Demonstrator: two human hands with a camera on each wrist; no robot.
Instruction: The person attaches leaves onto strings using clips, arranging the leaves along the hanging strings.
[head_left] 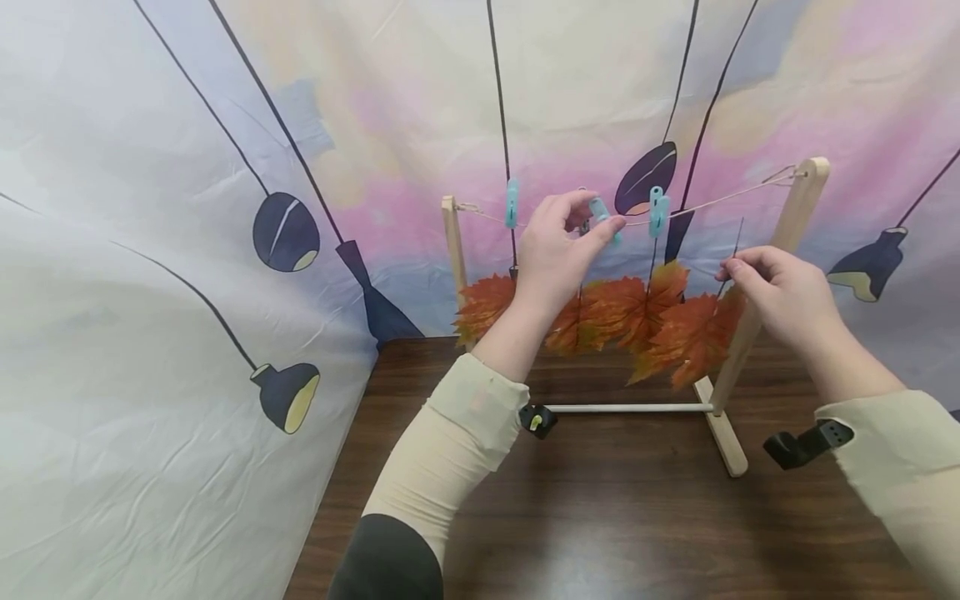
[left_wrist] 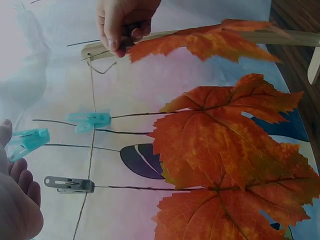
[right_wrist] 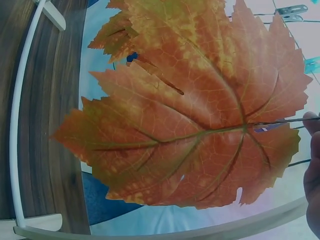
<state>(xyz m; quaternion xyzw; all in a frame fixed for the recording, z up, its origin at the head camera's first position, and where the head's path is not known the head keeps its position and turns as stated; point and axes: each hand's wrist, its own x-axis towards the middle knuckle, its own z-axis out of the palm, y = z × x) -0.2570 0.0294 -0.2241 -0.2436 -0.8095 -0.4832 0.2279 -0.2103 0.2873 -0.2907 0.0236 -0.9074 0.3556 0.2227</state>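
In the head view my left hand (head_left: 555, 250) pinches a teal clothespin (head_left: 600, 210) between thumb and fingers. The left wrist view has this clothespin (left_wrist: 28, 143) off the string. My right hand (head_left: 787, 292) pinches the thin dark stem of an orange artificial maple leaf (head_left: 693, 337), which hangs in front of the right post. In the right wrist view that leaf (right_wrist: 200, 130) fills most of the picture. Along the string (head_left: 708, 202), another teal clothespin (left_wrist: 95, 121) and a grey clothespin (left_wrist: 70, 185) grip stems of hanging leaves (left_wrist: 225, 130).
A wooden stand holds the string between its left post (head_left: 453, 242) and right post (head_left: 776, 217), with a white rod (head_left: 630, 408) low down. One more teal clothespin (head_left: 512, 204) is on the string at left. Below lies a brown wooden table (head_left: 585, 517); a printed cloth (head_left: 420, 108) hangs behind.
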